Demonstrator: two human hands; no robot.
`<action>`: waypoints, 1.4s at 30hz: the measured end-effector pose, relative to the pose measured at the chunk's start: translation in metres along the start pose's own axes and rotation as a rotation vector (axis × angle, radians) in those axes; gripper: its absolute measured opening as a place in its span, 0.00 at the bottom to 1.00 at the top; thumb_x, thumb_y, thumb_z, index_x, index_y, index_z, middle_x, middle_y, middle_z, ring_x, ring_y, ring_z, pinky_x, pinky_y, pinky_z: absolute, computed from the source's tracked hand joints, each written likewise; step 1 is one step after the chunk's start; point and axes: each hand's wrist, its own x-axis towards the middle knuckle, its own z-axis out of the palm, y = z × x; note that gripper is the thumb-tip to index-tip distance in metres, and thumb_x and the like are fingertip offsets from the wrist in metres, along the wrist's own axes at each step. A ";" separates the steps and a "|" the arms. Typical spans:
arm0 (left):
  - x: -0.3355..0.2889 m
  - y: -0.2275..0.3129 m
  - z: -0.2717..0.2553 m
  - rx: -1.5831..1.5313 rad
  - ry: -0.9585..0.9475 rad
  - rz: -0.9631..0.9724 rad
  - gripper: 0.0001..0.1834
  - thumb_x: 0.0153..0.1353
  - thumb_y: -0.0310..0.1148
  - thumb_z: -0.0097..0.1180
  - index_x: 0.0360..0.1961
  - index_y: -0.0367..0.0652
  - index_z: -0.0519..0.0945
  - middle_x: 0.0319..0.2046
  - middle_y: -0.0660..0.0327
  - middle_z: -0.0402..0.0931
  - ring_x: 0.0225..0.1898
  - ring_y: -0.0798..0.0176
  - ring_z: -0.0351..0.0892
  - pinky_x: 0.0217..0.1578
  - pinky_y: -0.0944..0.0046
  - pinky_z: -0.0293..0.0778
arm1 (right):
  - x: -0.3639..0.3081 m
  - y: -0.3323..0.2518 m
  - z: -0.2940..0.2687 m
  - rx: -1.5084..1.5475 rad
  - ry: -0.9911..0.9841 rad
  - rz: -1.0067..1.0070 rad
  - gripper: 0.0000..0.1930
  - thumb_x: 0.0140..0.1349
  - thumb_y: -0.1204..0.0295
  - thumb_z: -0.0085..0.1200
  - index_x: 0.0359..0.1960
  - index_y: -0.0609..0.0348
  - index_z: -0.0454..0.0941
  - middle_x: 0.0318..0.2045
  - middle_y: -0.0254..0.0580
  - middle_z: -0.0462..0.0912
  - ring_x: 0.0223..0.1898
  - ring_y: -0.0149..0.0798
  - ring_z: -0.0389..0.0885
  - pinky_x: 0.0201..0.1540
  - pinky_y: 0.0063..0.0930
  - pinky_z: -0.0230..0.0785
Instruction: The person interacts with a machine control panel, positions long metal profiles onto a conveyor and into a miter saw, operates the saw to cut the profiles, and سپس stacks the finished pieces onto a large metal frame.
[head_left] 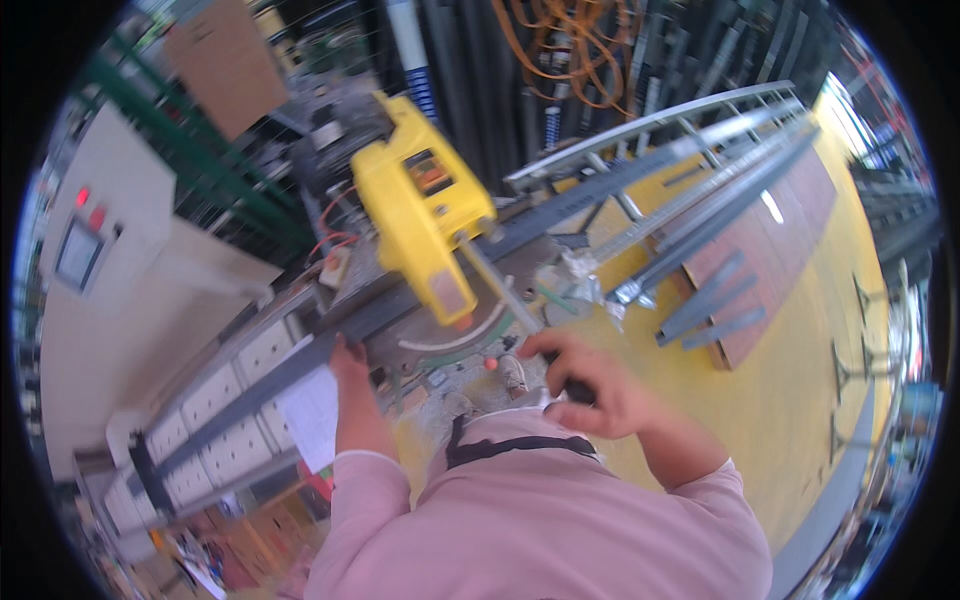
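Note:
A saw with a yellow housing (415,215) stands ahead of me over a round base. Its metal lever (500,287) slants toward me and ends in a black handle (577,391). Loosely curled around that handle is my right hand (600,385), index finger reaching along the lever. A long dark grey metal profile (265,385) runs diagonally across the saw's bed, passing under the housing. My left hand (352,375) grips its near edge, left of the saw; the fingertips are blurred. Beside that hand, a white paper sheet (310,415) hangs against the bed.
At left is a beige control cabinet (120,240) with a screen and red light. A roller-rack frame (650,125) extends to the far right, carrying more profiles. Short grey offcuts (705,300) lie on a brown board (780,250) above the yellow floor (800,400). Orange cable (570,50) hangs behind.

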 end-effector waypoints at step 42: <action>-0.100 0.050 -0.146 0.713 0.820 0.773 0.20 0.58 0.28 0.56 0.51 0.33 0.74 0.44 0.44 0.78 0.47 0.46 0.79 0.47 0.51 0.73 | 0.063 0.465 -0.100 0.707 0.908 1.007 0.07 0.73 0.67 0.46 0.38 0.54 0.71 0.24 0.32 0.70 0.24 0.28 0.69 0.21 0.19 0.63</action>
